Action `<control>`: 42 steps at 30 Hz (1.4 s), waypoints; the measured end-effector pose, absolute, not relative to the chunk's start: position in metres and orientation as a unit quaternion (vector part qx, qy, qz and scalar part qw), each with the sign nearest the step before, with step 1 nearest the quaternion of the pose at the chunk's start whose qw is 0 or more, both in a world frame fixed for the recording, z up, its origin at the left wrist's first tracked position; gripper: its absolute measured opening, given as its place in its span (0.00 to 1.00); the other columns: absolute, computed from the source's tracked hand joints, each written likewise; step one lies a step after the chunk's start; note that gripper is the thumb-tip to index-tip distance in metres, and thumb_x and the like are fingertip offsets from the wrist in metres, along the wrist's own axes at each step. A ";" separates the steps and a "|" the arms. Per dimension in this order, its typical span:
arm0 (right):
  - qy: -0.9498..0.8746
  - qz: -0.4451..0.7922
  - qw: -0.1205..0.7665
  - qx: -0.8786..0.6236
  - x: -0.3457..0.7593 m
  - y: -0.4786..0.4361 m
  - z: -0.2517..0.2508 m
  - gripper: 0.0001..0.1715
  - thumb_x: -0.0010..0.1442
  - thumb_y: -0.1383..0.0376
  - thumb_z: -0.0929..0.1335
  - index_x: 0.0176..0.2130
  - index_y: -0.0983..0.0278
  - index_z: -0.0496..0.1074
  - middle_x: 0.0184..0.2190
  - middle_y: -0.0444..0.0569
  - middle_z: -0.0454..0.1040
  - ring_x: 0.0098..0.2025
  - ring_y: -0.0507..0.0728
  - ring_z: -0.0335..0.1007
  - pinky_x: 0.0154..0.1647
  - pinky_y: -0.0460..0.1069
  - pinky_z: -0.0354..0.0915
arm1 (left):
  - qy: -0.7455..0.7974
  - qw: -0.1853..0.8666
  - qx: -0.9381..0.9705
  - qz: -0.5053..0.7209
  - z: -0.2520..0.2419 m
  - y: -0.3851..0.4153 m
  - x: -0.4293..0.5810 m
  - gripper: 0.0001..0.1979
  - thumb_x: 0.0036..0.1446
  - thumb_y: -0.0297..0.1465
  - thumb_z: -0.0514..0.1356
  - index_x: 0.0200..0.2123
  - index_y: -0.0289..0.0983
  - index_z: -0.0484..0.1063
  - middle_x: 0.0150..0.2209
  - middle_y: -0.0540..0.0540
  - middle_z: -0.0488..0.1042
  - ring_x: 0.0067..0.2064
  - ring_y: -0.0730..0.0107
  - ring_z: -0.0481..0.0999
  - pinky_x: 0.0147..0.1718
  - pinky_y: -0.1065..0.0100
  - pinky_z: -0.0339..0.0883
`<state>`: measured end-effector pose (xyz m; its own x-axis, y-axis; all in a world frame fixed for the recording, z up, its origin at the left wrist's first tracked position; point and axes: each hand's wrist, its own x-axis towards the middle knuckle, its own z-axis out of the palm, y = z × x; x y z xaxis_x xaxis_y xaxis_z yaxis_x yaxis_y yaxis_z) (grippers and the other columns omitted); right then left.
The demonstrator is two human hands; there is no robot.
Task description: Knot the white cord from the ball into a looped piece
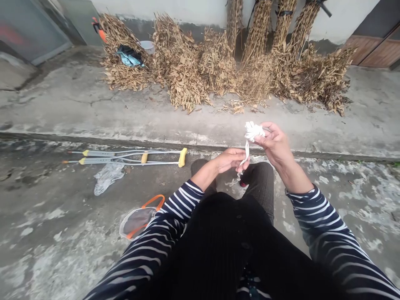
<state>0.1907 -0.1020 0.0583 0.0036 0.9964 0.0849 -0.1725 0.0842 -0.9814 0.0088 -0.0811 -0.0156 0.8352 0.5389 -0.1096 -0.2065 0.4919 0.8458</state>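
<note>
head view, and here's the right hand, fingertips pinching a looped white bundle; from that bundle a flat white strip drops to the left hand, lower and to its left, gripping the strip between thumb and fingers. progress check: most of the strip seems gathered in those loops, with the length between the hands lying outside them, and a wispy tail dangling just under the left hand. winding or unwinding? can't tell from here.

now the surroundings: worn, pale-stained concrete ground. left of the left hand, crutches lie alongside a low ledge, a crumpled plastic bag near them; below-left of that hand, a bag with orange straps. beyond both hands, dried plants crowd a white wall, a blue cloth among them.
</note>
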 end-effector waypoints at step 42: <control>-0.349 0.512 0.643 -0.450 0.195 -0.092 0.010 0.31 0.42 0.59 0.82 0.40 0.58 0.67 0.39 0.42 0.79 0.39 0.54 0.78 0.43 0.51 0.79 | 0.439 0.570 0.524 0.457 -0.014 -0.090 0.034 0.08 0.59 0.24 0.60 0.40 0.34 0.79 0.36 0.45 0.82 0.36 0.70 0.80 0.30 0.75 0.70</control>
